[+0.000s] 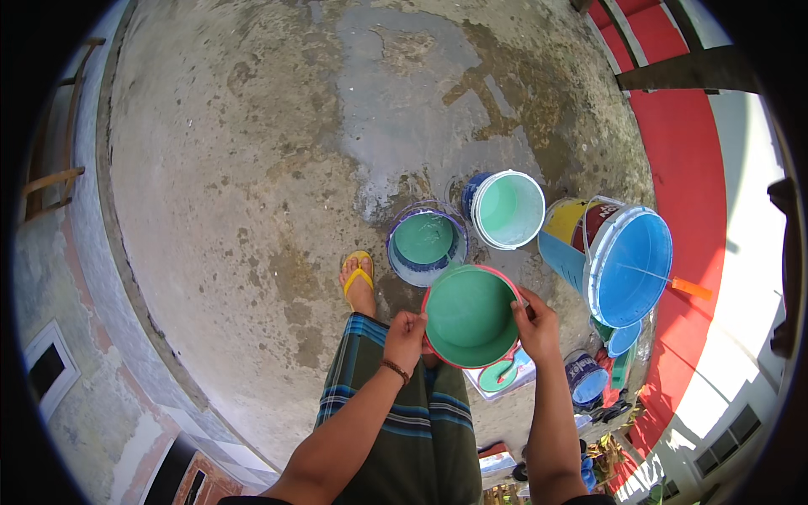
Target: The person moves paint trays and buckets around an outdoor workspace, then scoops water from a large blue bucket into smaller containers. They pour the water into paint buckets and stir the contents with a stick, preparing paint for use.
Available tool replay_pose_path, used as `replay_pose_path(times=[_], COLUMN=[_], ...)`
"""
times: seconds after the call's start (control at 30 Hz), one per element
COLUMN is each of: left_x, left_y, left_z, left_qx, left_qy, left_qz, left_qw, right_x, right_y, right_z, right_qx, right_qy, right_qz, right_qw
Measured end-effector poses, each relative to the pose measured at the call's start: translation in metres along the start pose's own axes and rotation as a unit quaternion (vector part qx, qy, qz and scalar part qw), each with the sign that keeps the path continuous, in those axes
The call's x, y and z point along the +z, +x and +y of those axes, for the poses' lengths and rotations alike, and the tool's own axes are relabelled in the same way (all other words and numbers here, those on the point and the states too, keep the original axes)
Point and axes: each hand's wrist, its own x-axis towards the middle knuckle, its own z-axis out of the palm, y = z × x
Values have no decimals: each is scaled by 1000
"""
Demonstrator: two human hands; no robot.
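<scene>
Both my hands hold a round basin (471, 313) with a red rim and a green inside, tilted toward me. My left hand (406, 343) pinches the rim on its left side. On the opposite side, my right hand (536, 325) grips the rim with the thumb over the edge. Whether the green in it is liquid or the basin's own wall, I cannot tell. Just beyond stands a purple-rimmed bucket (461, 252) with green liquid inside. To its right is a white-rimmed bucket (530, 215), also pale green inside.
A large bucket (581, 252), blue inside, stands at the right with an orange-handled tool (690, 289) across its rim. Below it are a smaller bucket (587, 379) and a green-and-red item (498, 376). Concrete ground (244, 168) has a wet patch (404, 93). My foot wears a yellow flip-flop (360, 280).
</scene>
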Motion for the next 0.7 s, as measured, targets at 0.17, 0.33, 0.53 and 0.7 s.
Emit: replay_pose_path(times=[0.17,0.33,0.53,0.7], left_x=[-1,-2,-7,-10], left_y=[-13,-19,-9,-4], left_z=[0,4,2,-4], left_qx=[25,55,116,157], left_qy=[8,-36,-4,45], left_qz=[-24,-23,-16,1], left_qw=[999,998,993,987], right_x=[-7,-8,-2,6], right_y=[-12,-17,-14,-9], right_z=[-6,-9,-10,2], right_qx=[-10,-26,-27,-18], right_qy=[-42,-21,19,55], right_qz=[11,23,19,16], right_qw=[999,999,999,998])
